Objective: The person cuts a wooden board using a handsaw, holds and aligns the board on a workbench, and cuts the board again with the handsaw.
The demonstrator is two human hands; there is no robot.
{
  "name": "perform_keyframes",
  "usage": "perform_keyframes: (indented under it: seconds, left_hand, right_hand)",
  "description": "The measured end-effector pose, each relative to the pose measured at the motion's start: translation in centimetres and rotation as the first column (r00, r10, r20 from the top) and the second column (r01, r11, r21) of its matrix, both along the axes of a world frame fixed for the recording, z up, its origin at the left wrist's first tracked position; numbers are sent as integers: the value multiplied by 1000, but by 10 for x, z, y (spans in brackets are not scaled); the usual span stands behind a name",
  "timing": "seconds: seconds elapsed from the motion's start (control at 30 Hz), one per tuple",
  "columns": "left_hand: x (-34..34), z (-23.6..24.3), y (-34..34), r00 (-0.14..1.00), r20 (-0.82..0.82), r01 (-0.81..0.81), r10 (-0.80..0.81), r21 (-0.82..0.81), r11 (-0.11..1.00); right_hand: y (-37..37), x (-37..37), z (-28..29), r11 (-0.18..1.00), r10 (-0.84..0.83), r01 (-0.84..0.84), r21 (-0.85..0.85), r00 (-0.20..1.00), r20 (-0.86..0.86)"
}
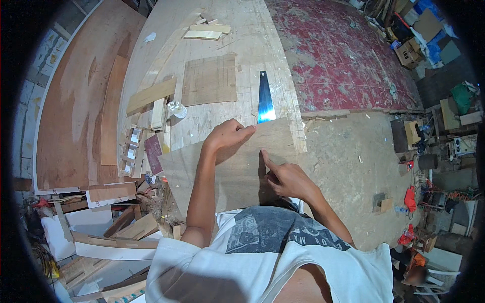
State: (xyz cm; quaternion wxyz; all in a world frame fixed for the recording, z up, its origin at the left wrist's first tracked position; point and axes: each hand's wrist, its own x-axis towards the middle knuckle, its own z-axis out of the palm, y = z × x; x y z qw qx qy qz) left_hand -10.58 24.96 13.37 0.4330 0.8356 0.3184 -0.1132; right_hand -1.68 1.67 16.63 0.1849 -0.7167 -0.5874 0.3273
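A plywood board point(232, 182) lies slanted across the near end of the workbench, just in front of my body. My left hand point(230, 135) is at its far edge, fingers bent over it and thumb along the top. My right hand point(283, 178) is lower on the board, index finger extended toward its surface and the other fingers loosely curled, with nothing visible in them. Beyond the board a steel blade point(264, 96), apparently a handsaw's, points away from me; its near end is hidden behind the board. A smaller plywood square point(208, 78) lies farther up the bench.
Wood strips point(206, 34) and offcuts are on the workbench point(273, 45). A large panel point(73, 101) is at left above piled scraps point(116, 237). At right are a concrete floor point(343, 166), a stained red floor section point(338, 60), and clutter point(444, 151) along the wall.
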Motion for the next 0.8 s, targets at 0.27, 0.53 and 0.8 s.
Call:
perform_keyframes:
  seconds: [0.27, 0.53, 0.8]
  left_hand:
    - [2, -9, 3, 1000, 4, -9, 9, -19, 1000]
    - [18, -11, 9, 999, 8, 37, -37, -26, 999]
    - [30, -2, 7, 992, 1, 123, -123, -17, 992]
  right_hand:
    - [-1, 2, -4, 999, -7, 7, 42, 1000, -10]
    - [-2, 9, 2, 999, -32, 32, 8, 999, 6]
    - [-6, 11, -8, 997, -73, 72, 22, 997, 18]
